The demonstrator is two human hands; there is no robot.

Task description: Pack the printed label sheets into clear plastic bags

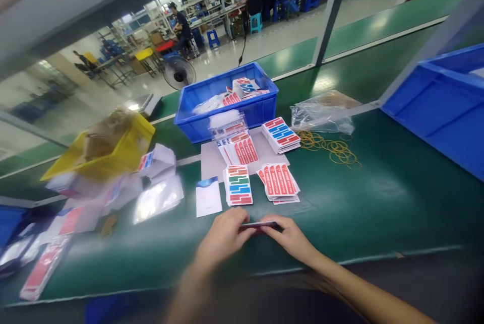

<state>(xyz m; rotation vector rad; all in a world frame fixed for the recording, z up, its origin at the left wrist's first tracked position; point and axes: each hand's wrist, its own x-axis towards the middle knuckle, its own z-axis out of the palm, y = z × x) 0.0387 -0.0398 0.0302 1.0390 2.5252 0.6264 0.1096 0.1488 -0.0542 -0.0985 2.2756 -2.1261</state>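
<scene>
Between both hands, just above the near part of the green bench, is a thin stack of cards (259,225), seen nearly edge-on, so its printed faces are hidden. My left hand (226,233) pinches its left end, thumb below and fingers above. At the right end, my right hand (289,236) grips it the same way. Just beyond lie a pile of cards with multicoloured stickers (239,185) and a pile of red-striped cards (280,183). A white leaflet with a blue top (208,198) lies to their left.
A blue bin (227,117) holds more cards, with bagged cards (229,127) before it. Red-and-blue cards (280,133), yellow rubber bands (340,152) and clear plastic bags (323,115) lie to the right. A yellow bin (139,137) stands left; a large blue bin (434,107) stands right.
</scene>
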